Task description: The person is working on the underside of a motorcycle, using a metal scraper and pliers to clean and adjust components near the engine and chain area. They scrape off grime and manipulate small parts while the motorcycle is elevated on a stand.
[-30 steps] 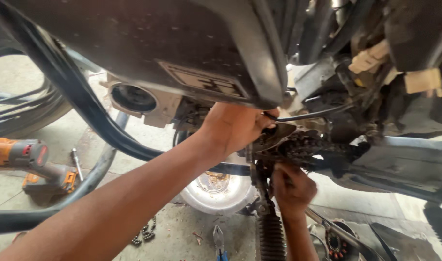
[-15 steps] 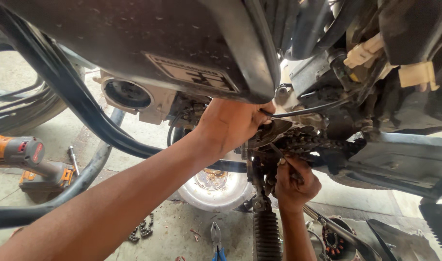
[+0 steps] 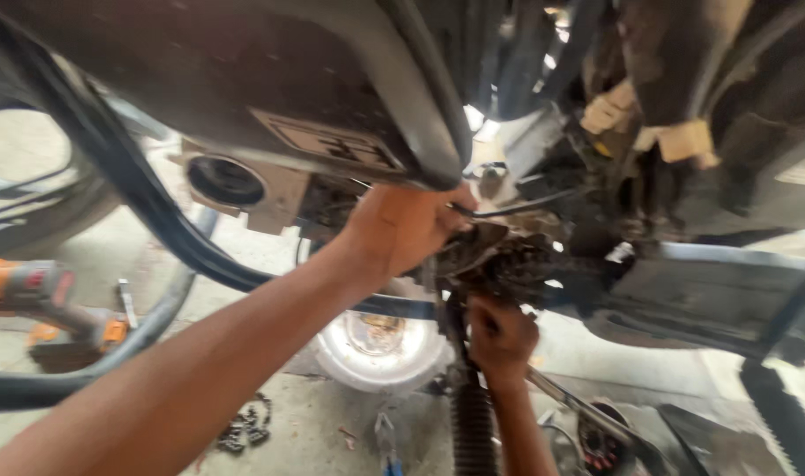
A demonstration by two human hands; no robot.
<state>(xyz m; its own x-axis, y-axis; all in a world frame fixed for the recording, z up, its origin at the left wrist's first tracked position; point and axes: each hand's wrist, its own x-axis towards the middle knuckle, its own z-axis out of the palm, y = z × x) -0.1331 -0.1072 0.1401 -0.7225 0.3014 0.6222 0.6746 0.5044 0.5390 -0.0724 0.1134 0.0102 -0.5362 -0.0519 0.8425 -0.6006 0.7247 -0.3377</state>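
Now right hand (image 3: 501, 339) has come up from below, fingers curled against the greasy engine block (image 3: 517, 264); whether it holds a tool, can't tell. Left hand (image 3: 400, 227) stays clamped on the block's top edge, steadying it.

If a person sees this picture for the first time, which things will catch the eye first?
First, the long bare arm crossing from the lower left, its left hand gripping the greasy black mechanism under the vehicle at the centre. Just below, the right hand reaches up to the same part, beside a ribbed black rubber boot. After that, the bright white round dish on the floor and the orange power tool at the left edge stand out.
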